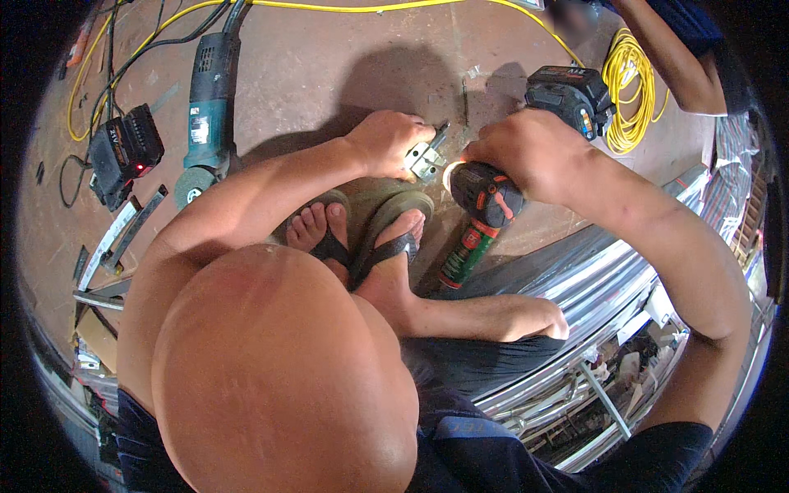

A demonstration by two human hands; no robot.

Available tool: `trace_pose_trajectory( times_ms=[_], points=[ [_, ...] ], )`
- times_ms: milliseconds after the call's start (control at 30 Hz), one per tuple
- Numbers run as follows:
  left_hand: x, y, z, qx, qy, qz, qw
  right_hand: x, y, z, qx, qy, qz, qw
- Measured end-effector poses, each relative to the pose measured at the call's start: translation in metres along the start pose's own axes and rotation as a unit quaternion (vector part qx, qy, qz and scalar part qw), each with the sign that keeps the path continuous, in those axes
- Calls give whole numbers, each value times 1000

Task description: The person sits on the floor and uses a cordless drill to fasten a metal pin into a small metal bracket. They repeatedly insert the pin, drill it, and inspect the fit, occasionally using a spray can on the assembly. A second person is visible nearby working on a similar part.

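Note:
My left hand (389, 141) is closed around a small pale metal bracket (426, 161) with round holes, holding it above the floor in front of my sandalled feet. A thin dark piece sticks out past my fingertips. My right hand (532, 154) grips a black cordless drill (485, 194) by its handle, with the battery pack (569, 92) beyond my knuckles. The drill's front end points left at the bracket, and its lamp lights the narrow gap there. Whether the drill's tip touches the metal, I cannot tell. A green and red can (468, 253) shows just below the drill.
A teal angle grinder (209, 115) lies to the left, near a black battery pack (127, 152) and metal strips (111, 242). A yellow cord (345, 8) crosses the far floor to a coil (627, 90). Long metal profiles (583, 279) lie right. Another person's arm (674, 57) is far right.

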State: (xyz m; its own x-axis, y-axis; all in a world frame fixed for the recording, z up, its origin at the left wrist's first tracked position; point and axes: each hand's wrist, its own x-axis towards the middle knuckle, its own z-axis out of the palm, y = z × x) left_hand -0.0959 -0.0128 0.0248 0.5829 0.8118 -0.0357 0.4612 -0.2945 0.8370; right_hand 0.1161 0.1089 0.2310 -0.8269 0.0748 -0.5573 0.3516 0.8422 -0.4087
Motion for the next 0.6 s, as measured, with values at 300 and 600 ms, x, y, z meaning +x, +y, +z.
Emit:
trace_pose_trajectory(
  times_ms=[300, 600],
  points=[
    [-1, -4, 6, -14, 44, 25, 999, 6, 0, -6, -33, -56, 10, 998],
    [-1, -4, 4, -4, 25, 15, 1000, 18, -7, -12, -40, -100, 38, 993]
  ],
)
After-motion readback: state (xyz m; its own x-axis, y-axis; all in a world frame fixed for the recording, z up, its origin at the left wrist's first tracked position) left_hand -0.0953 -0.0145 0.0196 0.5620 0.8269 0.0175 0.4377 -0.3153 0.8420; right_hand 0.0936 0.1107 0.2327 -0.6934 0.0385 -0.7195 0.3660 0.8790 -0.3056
